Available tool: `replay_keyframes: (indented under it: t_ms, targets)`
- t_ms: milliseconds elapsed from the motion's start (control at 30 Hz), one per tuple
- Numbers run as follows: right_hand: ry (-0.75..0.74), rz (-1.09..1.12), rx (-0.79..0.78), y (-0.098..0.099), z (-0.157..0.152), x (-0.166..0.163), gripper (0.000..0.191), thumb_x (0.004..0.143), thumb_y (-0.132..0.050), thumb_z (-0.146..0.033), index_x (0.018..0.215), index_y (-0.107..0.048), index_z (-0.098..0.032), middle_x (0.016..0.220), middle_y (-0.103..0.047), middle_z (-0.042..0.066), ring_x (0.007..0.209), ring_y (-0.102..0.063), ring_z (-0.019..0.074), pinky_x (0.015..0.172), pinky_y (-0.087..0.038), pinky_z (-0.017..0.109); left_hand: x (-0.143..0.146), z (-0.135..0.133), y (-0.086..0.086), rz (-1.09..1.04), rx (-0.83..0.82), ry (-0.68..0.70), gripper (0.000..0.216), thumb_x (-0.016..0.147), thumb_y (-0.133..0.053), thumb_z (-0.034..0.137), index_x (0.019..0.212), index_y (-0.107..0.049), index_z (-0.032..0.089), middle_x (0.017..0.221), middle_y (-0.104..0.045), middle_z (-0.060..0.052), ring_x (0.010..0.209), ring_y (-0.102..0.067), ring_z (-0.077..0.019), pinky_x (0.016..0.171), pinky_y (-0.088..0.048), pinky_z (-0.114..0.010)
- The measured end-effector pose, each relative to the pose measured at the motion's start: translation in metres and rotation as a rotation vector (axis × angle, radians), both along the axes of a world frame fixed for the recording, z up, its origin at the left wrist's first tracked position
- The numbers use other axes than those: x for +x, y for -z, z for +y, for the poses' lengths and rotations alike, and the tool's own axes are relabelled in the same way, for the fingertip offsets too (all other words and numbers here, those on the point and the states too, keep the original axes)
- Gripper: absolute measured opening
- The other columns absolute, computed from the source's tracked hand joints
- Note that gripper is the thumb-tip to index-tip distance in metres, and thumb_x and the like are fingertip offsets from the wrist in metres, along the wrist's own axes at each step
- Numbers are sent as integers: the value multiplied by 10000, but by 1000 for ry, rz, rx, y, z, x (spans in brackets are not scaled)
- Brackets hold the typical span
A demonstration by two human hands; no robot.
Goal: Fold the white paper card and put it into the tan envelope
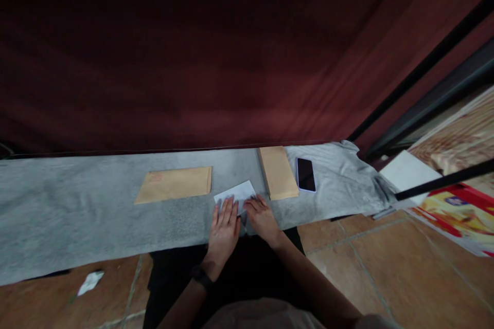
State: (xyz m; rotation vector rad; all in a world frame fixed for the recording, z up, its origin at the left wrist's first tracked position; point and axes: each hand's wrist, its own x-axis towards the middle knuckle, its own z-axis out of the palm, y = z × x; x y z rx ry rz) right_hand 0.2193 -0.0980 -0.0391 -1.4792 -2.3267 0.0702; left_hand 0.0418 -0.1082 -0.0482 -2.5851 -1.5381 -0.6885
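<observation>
Two bare forearms reach up from the bottom of my head camera's view, a dark band on the left wrist. I see the left hand (224, 227) lying flat, fingers spread slightly, its fingertips pressing the near edge of a white sheet of paper (237, 193). The right hand (261, 216) rests palm down just beside it, fingers loosely together, touching the sheet's lower right corner. The paper lies folded and rectangular on a soft grey cloth (77, 205). A tan envelope (174, 184) sits flat to the left; a second envelope (278, 172) lies lengthwise to the right, beside a glossy black phone (305, 174). Crumpled white paper (89, 282) rests on terracotta floor tiles (386, 267).
</observation>
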Motion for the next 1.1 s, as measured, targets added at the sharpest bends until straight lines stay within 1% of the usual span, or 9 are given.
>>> replay_keyframes:
  t_ms: [100, 233, 333, 433, 633, 733, 867, 1000, 1100]
  targets:
    - [2, 6, -6, -2, -4, 0, 270, 953, -564, -97, 1171, -685, -201, 1254, -700, 71, 1190, -630, 207, 1168, -416, 382, -2, 1, 5, 51, -63, 20, 508, 997, -376, 215, 1488, -477, 133, 1506, -530, -163, 1459, -425, -272, 1223, -312, -536]
    - [23, 53, 1, -8, -1, -2, 280, 951, -566, -92, 1166, -700, -212, 1235, -710, 68, 1169, -639, 226, 1103, -474, 394, -12, 19, -4, 130, -103, 72, 580, 922, -331, 76, 1475, -487, 156, 1528, -515, -135, 1459, -428, -237, 1221, -330, -497]
    - [39, 92, 34, -9, 2, -4, 317, 967, -530, -89, 1206, -691, -221, 1242, -708, 68, 1173, -637, 228, 1112, -464, 408, -21, 38, -15, 162, -102, 130, 642, 898, -282, 45, 1503, -454, 178, 1541, -502, -123, 1468, -412, -215, 1235, -314, -485]
    - [52, 101, 49, -6, 3, -4, 326, 973, -519, -89, 1223, -687, -215, 1265, -698, 72, 1201, -624, 217, 1147, -434, 396, -26, 49, -17, 173, -99, 179, 642, 900, -261, 53, 1496, -465, 172, 1532, -512, -127, 1467, -411, -218, 1239, -312, -487]
    - [59, 203, -8, 7, -9, -3, 373, 908, -531, -21, 1175, -707, -213, 1278, -697, 54, 1229, -612, 207, 1171, -426, 396, -25, 35, -2, 155, -115, 113, 561, 917, -307, 99, 1421, -550, 138, 1489, -552, -155, 1407, -499, -242, 1179, -411, -464]
    - [136, 314, -23, 6, -11, -10, 388, 906, -503, -22, 1178, -713, -203, 1284, -698, 56, 1237, -611, 202, 1165, -442, 390, -16, 26, -3, 141, -104, 62, 522, 926, -393, 161, 1419, -543, 76, 1506, -521, -191, 1427, -472, -276, 1200, -377, -482]
    - [170, 358, -33, 0, -5, -27, 401, 1012, -424, -146, 1366, -611, -152, 1405, -632, 89, 1328, -557, 194, 1179, -428, 382, 1, 20, -3, 126, -77, 46, 623, 931, -389, 151, 1541, -360, 27, 1584, -401, -208, 1490, -366, -281, 1227, -335, -470]
    - [148, 221, -33, 0, -6, -38, 486, 1071, -368, -276, 1520, -436, -101, 1548, -489, 125, 1457, -423, 224, 1228, -344, 440, 8, 16, 8, 107, -39, 43, 725, 928, -326, 75, 1613, -89, 50, 1628, -308, -212, 1518, -296, -268, 1230, -327, -473]
    - [178, 111, -30, 4, -13, -32, 518, 1082, -366, -337, 1545, -399, -107, 1572, -450, 124, 1479, -392, 239, 1242, -299, 467, 7, 11, 13, 99, -46, 19, 705, 958, -319, 101, 1614, -63, 51, 1633, -291, -217, 1527, -270, -275, 1232, -320, -478]
